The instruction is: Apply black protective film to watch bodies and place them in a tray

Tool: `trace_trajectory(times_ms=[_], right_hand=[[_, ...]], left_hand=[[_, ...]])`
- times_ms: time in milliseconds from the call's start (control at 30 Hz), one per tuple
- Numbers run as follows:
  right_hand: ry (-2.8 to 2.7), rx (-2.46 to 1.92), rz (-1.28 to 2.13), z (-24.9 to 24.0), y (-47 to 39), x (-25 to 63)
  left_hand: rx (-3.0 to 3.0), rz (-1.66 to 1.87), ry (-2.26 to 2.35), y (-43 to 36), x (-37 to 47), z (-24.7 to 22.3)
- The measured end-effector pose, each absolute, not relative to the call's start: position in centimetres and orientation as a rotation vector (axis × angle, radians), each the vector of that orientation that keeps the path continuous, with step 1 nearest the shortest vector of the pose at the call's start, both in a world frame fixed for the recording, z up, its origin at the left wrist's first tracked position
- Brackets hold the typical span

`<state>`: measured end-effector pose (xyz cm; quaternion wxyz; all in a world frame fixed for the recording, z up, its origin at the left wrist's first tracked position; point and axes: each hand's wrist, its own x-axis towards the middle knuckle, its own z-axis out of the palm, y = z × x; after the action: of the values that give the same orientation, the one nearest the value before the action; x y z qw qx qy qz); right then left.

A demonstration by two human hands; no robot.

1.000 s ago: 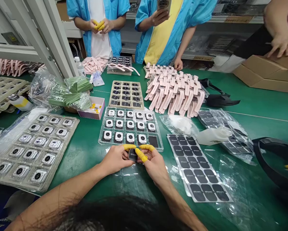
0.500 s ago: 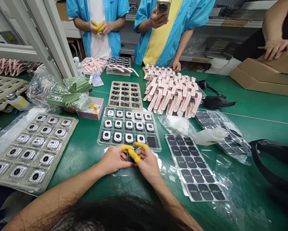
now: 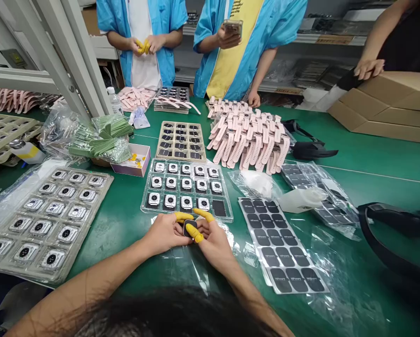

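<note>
Between my two hands is a small dark watch case [image 3: 189, 227], partly covered by fingers. My left hand [image 3: 168, 230] grips its left side, with a yellow finger cot on one finger. From the right, my right hand [image 3: 210, 230] also holds it, yellow cots on thumb and index finger, the thumb lying across its face. Just beyond my hands lies a clear tray [image 3: 231, 216] of watch cases with their sensor backs up; its near right pocket [image 3: 219, 208] holds no case. To the right lie sheets of black square screen stickers [image 3: 276, 236].
A larger tray of watch cases [image 3: 66, 192] lies left. Behind are a beige tray [image 3: 204, 149], pink watch straps [image 3: 248, 140], green straps [image 3: 107, 142] and a small box [image 3: 144, 167]. A white bottle [image 3: 303, 199] and black headband [image 3: 367, 234] sit right. Co-workers stand across the table.
The watch case has turned so more of its dark face shows between my fingers. Across the table, one person's phone has tilted lower, and another person's hand has shifted left on the cardboard box.
</note>
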<state>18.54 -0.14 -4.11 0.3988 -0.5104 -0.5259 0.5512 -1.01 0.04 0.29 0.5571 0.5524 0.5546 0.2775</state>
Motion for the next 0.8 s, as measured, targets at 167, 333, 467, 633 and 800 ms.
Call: trace_trajectory(times_ms=[167,333,467,633,800], right_hand=[[-1.318,-1.207,1.407,-2.9,-0.3,18.5],[-1.253,-1.505,0.812,-0.7,3.1,22.6],[-1.636,-1.660,0.585,-1.3,6.7,25.7],[-1.825,-1.517,0.211,-4.1,7.2,25.6],[-1.689,-1.446,0.096,-4.4,6.6,26.0]], left_hand=[[1.445,0.715,1.269,-0.3,-1.2,-0.6],[2.247,0.977,1.080,-1.3,-1.4,-1.2],[2.570,0.695,1.279,1.5,0.5,1.3],[2.570,0.072,1.483,9.1,4.6,4.6],[2.653,0.061,1.235,11.0,6.0,5.1]])
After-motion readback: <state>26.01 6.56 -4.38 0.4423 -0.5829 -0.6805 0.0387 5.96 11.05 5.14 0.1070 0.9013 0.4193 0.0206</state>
